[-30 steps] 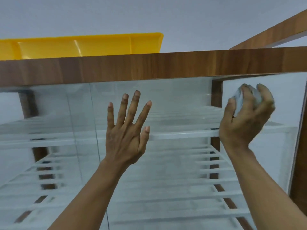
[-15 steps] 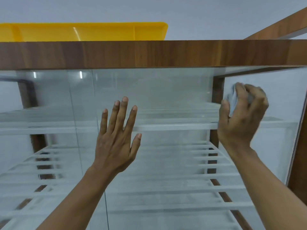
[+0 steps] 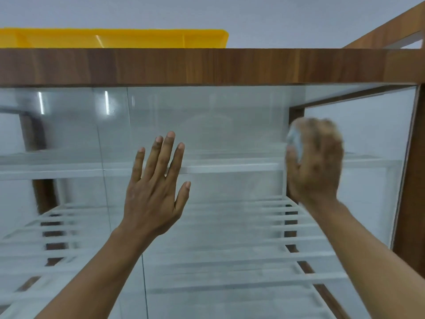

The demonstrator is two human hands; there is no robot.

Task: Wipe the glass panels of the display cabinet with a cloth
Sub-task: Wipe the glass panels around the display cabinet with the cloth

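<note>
A: Hands?
B: Left hand (image 3: 154, 194) – flat, fingers spread a little, pointing up, holds nothing, palm twd the glass panel (image 3: 207, 125); contact can't be confirmed. Right hand (image 3: 315, 157) – blurred, curled round a balled pale cloth (image 3: 294, 141), at the panel's right side, upper part.
A: Cabinet?
B: Display cabinet (image 3: 207, 65) – wood-grain top rail running left-right, wood uprights. Inside, seen thru glass: white slatted shelves (image 3: 218, 229), nothing visible on them.
A: On top?
B: Yellow tray (image 3: 115, 39), long axis left-right; contents not visible from below.
</note>
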